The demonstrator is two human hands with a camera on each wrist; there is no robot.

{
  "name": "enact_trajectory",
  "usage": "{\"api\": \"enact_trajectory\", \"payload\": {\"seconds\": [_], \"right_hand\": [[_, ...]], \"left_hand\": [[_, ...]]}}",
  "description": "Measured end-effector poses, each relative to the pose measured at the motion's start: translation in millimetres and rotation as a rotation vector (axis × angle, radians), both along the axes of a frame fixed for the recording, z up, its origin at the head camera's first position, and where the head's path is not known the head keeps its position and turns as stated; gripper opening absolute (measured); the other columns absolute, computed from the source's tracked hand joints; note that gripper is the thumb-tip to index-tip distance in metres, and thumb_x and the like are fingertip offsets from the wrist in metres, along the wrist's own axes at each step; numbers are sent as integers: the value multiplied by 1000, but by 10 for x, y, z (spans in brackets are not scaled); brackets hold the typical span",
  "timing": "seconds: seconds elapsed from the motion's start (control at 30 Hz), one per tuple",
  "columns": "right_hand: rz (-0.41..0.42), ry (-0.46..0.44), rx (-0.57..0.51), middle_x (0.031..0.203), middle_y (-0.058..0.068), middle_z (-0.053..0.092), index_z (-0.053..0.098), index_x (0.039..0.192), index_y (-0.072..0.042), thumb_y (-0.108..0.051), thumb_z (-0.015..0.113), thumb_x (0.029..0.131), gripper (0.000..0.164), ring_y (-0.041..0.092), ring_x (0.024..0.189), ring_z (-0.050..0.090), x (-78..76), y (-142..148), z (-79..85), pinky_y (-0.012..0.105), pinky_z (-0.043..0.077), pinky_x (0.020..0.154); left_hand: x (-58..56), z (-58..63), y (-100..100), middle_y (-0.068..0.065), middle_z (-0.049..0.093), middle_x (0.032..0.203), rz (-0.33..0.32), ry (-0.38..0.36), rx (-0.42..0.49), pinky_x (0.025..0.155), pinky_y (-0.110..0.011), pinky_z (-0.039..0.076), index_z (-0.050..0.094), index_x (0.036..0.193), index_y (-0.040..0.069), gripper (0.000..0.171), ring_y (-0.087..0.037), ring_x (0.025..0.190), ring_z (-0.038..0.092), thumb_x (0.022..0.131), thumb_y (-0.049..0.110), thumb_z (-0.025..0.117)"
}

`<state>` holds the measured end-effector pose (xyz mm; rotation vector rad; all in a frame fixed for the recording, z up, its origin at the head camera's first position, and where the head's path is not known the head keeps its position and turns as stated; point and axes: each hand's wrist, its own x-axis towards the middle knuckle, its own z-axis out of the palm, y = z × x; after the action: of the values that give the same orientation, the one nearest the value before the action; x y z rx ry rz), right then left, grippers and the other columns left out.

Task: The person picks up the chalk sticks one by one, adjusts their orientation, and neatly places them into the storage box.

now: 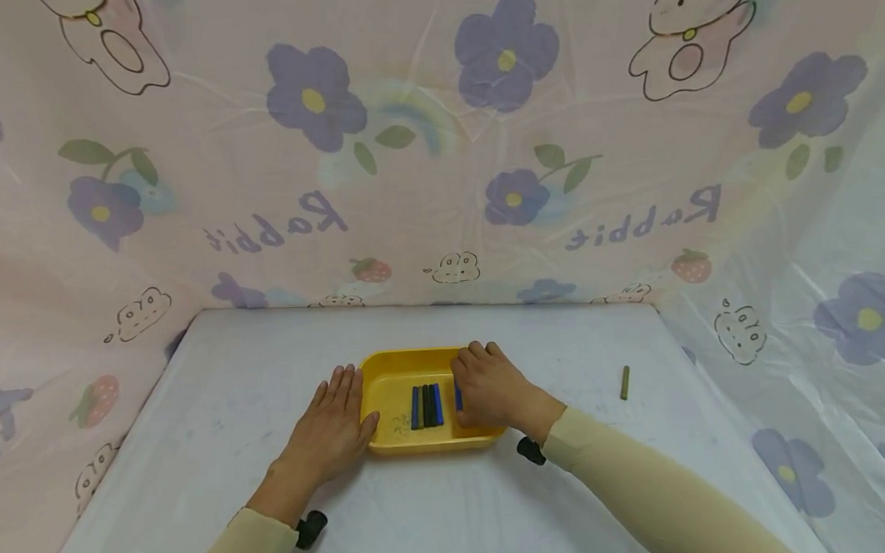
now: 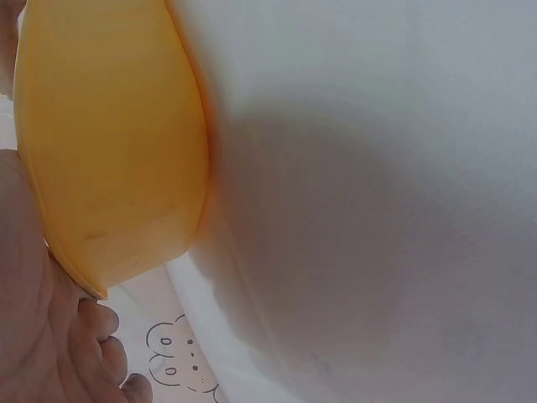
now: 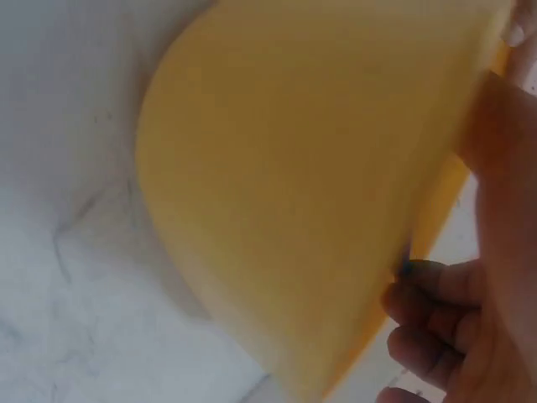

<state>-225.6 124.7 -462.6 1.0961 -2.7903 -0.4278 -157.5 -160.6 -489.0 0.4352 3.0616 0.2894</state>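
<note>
A yellow tray (image 1: 399,447) sits on the white table with several short blue, black and olive crayons (image 1: 427,406) lined up side by side inside it. My left hand (image 1: 333,424) rests against the tray's left end, fingers straight outside the wall and thumb over the rim. In the tray's right end, my right hand (image 1: 489,387) pinches a blue crayon (image 1: 459,394) that is mostly hidden by the fingers. The right wrist view shows those fingertips (image 3: 411,294) curled at the rim, with a sliver of blue.
An olive-green crayon (image 1: 624,383) lies alone on the white table (image 1: 566,337), right of the tray. A patterned curtain (image 1: 435,143) with flowers and rabbits rises behind the table and along its sides. Dark smudges mark the tray floor.
</note>
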Motion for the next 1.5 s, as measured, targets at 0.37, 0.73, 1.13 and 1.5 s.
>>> {"api": "enact_trajectory", "payload": {"seconds": [0.37, 0.73, 1.13, 1.5], "right_hand": [[6, -76, 66, 119, 5, 65, 67, 121, -9, -68, 73, 87, 67, 24, 111, 55, -29, -114, -139, 40, 49, 95], [-3, -68, 87, 106, 1, 63, 69, 113, -13, -73, 73, 84, 67, 21, 100, 52, -64, -126, -248, 35, 44, 83], [-17, -129, 122, 109, 0, 63, 69, 120, -13, -75, 68, 85, 71, 20, 102, 51, -75, -216, -268, 33, 43, 84], [-23, -162, 110, 113, 1, 64, 69, 124, -13, -74, 68, 86, 72, 20, 104, 52, -64, -234, -238, 35, 45, 88]], "left_hand": [[-5, -11, -10, -27, 20, 173, -5, 0, 6, 131, -58, 20, 20, 164, -9, 78, -43, 162, 18, 112, 44, 44], [-18, -24, 0, -26, 18, 173, 7, -28, 8, 132, -58, 18, 19, 165, -9, 79, -42, 162, 16, 112, 45, 45], [-7, -36, -6, -26, 20, 173, 12, -19, 31, 132, -58, 19, 20, 164, -9, 79, -42, 162, 17, 111, 43, 46], [-4, -38, -10, -27, 21, 172, 4, -15, 32, 131, -58, 19, 20, 164, -9, 79, -43, 162, 18, 112, 43, 45]]}}
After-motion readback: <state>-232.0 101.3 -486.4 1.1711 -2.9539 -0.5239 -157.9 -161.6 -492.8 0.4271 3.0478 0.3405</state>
